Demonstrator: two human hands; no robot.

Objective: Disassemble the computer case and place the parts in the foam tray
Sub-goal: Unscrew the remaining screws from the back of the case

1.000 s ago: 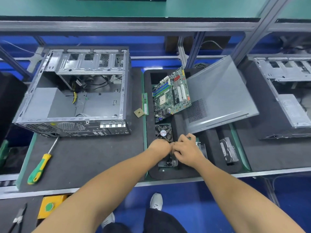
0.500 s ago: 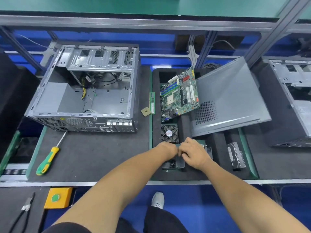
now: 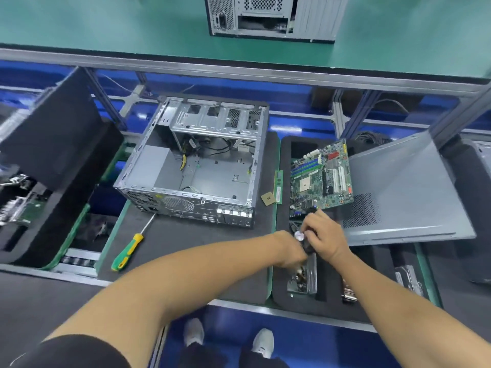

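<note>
The open grey computer case [image 3: 196,166] lies on the dark mat, mostly gutted, with cables inside. To its right is the black foam tray [image 3: 283,235]. A green motherboard [image 3: 321,176] leans in it against the grey side panel [image 3: 406,192]. My left hand [image 3: 291,251] and my right hand [image 3: 322,237] meet over the tray's front slots, both gripping a small dark part with a round silver face [image 3: 299,236]. Below them a metal part [image 3: 305,278] sits in a slot. A hard drive [image 3: 407,280] lies at the tray's right.
A green-and-yellow screwdriver [image 3: 127,252] lies on the mat in front of the case. A CPU chip [image 3: 267,199] and a RAM stick [image 3: 278,187] lie between case and tray. Another case [image 3: 271,15] stands on the upper shelf; foam trays sit left.
The view has swung left and up. Both hands have lifted slightly from the tray slot, and a small dark part with a round silver face now shows between them.
</note>
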